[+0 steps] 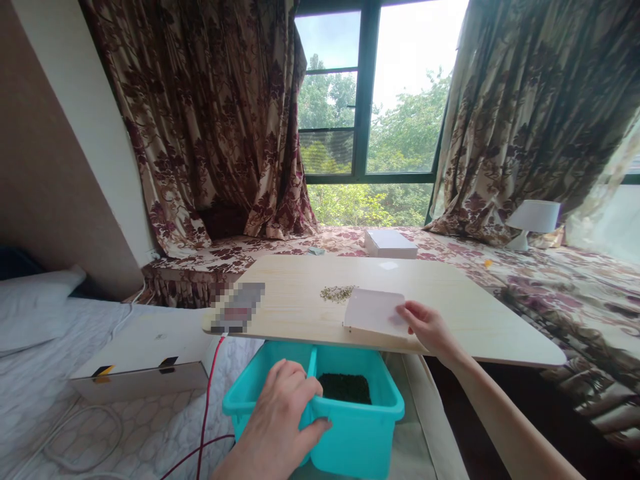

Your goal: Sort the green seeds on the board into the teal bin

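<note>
My left hand (287, 410) grips a turquoise two-compartment bin (353, 437) at its middle divider, thumb over the near side. Dark, loose, crumbly material (345, 388) lies in the bin's right compartment; my hand hides much of the left one. Pinched at its right edge, a thin white card (375, 311) is in my right hand (425, 325), low over the table near its front edge. Just beyond the card's left side is a small scatter of greenish bits (337, 293) on the tabletop. A few specks show along the card's lower left edge.
The pale wooden table (480, 320) overhangs the bin's far side. A blurred-out flat device (240, 307) with a red cable (207, 393) sits at the table's left. Left of the bin, a white box (145, 350) rests on the bed. Another white box (393, 243) stands behind the table.
</note>
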Action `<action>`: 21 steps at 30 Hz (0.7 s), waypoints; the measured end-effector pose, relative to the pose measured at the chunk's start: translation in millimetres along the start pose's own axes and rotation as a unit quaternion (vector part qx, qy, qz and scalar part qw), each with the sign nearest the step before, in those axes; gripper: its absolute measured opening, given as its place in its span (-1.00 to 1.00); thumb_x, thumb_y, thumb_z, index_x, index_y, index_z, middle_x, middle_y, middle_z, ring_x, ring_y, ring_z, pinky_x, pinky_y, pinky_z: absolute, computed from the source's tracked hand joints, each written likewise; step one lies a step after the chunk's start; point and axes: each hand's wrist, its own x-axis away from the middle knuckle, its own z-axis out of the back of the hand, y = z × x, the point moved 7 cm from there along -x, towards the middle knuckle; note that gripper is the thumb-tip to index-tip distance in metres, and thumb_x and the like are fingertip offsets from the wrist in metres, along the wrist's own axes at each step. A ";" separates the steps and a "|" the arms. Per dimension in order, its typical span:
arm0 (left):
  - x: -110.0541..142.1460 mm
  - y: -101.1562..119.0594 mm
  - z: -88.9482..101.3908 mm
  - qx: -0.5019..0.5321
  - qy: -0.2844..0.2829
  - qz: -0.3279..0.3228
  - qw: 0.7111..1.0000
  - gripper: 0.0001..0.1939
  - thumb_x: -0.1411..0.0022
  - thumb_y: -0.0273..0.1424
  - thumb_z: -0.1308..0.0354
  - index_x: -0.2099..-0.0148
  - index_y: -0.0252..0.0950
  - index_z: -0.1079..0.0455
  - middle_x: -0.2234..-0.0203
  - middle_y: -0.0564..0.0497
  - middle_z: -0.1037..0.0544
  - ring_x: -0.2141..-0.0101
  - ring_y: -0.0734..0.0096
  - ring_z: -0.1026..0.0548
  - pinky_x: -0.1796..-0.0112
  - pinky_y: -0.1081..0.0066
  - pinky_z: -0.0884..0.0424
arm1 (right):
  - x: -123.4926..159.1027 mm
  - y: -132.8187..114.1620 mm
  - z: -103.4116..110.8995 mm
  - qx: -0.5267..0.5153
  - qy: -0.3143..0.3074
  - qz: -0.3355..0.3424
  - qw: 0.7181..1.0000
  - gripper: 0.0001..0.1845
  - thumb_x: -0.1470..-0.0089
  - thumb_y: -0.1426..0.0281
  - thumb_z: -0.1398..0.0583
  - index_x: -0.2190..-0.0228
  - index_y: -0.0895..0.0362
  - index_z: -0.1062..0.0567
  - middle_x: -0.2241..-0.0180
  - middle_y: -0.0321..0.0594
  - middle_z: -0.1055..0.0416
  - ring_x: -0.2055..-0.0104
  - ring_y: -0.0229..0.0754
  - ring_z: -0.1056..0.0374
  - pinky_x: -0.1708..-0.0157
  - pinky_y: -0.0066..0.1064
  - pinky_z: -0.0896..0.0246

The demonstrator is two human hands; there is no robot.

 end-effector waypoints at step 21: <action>-1.1 3.2 1.3 -0.023 -0.021 0.013 0.999 -0.83 -0.04 -0.46 -0.25 0.29 -0.23 -0.35 0.34 0.03 -0.41 0.15 0.20 -0.33 0.01 0.12 -0.17 | 15.0 -7.3 -21.8 -0.053 -0.059 -0.025 0.997 -0.63 0.13 0.05 -0.22 0.54 0.13 -0.50 0.60 -0.30 -0.41 0.65 -0.34 -0.15 0.66 -0.46 -0.12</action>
